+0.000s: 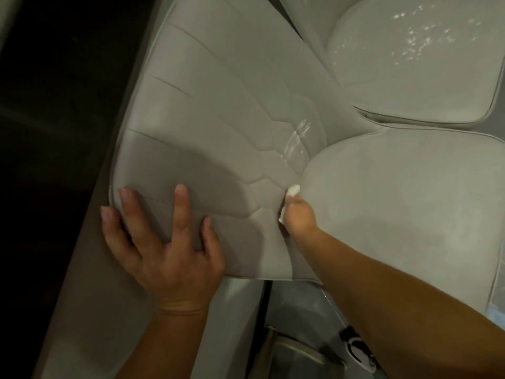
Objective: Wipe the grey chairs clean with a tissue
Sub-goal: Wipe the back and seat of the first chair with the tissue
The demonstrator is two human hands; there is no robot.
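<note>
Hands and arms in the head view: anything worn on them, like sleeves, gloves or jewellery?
Nothing worn that shows. The left hand and right hand are bare, without gloves or rings, and both forearms are bare to the frame edge, with no sleeve, watch or bracelet visible. Fingernails on the left hand look short and unpainted.

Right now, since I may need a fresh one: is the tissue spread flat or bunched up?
Bunched up. The right hand pinches the tissue into a small white wad, pushed into the crease of the grey chair.
</note>
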